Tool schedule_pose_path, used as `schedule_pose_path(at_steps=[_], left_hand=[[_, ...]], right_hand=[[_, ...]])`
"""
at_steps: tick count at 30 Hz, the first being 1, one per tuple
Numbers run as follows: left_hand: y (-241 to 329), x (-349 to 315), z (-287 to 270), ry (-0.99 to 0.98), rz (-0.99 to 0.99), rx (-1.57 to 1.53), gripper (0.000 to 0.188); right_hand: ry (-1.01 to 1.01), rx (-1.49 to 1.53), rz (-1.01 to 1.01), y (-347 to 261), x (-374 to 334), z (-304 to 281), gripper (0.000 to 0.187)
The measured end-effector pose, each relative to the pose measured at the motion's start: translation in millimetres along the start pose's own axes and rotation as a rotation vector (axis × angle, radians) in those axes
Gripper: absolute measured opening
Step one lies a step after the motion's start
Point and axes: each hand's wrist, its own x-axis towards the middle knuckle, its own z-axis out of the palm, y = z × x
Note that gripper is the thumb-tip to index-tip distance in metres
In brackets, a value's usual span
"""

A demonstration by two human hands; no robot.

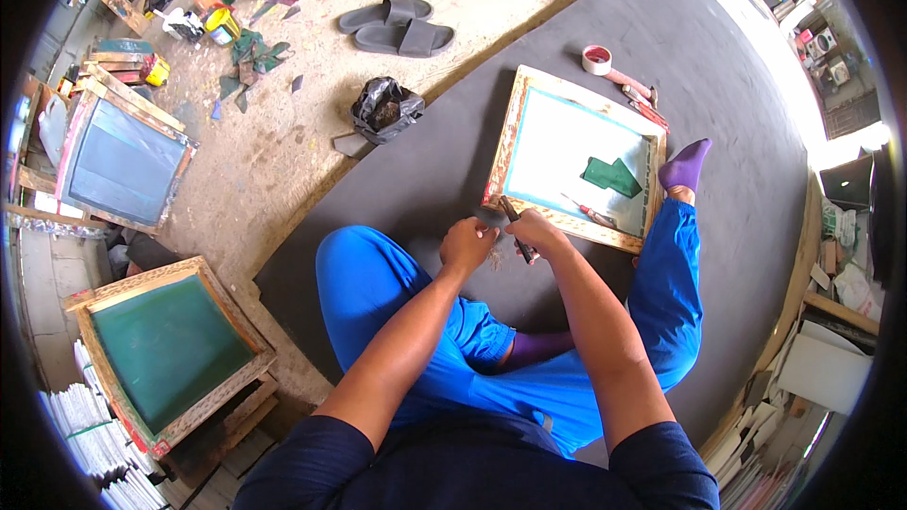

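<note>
I sit on a dark board (406, 179) with a wooden screen frame (505, 137) in front of me, its white mesh edged in light blue. In my right hand (539, 231) is a dark stick-like tool (511, 212), upright at the frame's near left corner. My left hand (467, 244), fingers curled, pinches a small dark grey piece (489, 216) close by that tool; its kind is not clear. Light crumbs (496, 260) lie below the hands. On the mesh rest a green scrap (612, 177) and a slim red-and-grey hand tool (597, 215).
Beyond the frame lie a tape roll (596, 60), a hammer-like tool (631, 85) and a red-handled tool (646, 113). A black plastic bag (386, 111) stands by the board's left edge, sandals (404, 39) farther off. More screen frames (175, 354) stand at left.
</note>
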Motion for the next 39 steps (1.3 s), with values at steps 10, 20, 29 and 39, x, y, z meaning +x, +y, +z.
schedule_pose_path(at_steps=[10, 20, 29, 39], left_hand=[[5.2, 6.7, 4.1, -0.016, -0.061, -0.071, 0.041], [2.3, 12.5, 11.5, 0.063, -0.044, -0.106, 0.035], [-16.9, 23.2, 20.3, 0.12, -0.012, -0.132, 0.028], [-15.3, 11.4, 7.9, -0.114, -0.145, -0.669, 0.028]], right_hand=[[-0.2, 0.193, 0.19, -10.4, 6.3, -26.6, 0.027], [0.251, -0.092, 0.007, 2.7, -11.4, 29.6, 0.031], [0.428, -0.118, 0.018, 9.0, -6.2, 56.7, 0.044], [0.323, -0.16, -0.125, 40.2, -45.1, 63.4, 0.04]])
